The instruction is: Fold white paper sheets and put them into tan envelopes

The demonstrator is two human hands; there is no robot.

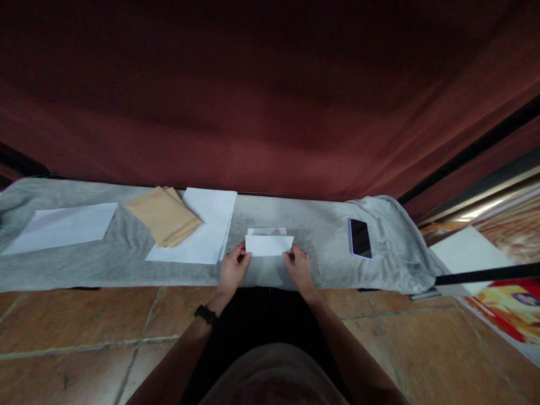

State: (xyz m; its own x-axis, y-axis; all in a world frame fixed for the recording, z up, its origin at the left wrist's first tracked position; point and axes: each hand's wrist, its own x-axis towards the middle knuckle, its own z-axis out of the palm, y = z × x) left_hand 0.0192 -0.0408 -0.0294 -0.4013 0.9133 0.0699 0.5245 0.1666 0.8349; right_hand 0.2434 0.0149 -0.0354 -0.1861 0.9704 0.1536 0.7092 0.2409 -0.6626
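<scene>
A small folded sheet of white paper point(269, 246) is held level between both hands, above the grey cloth in the middle; a second white edge shows just behind it. My left hand point(234, 269) pinches its left end between thumb and fingers, with a dark band on the wrist. At the paper's right end, my right hand point(299, 268) grips the lower corner in the same way. To the left of my left hand, brown envelopes point(166, 216) lie in a pile on top of white sheets point(211, 236).
Another white sheet point(63, 228) lies at the far left of the grey cloth point(270, 208). A phone point(360, 238) with a dark screen rests on the right. Behind hangs a dark red curtain point(261, 112). A red printed box point(512, 309) stands at the lower right.
</scene>
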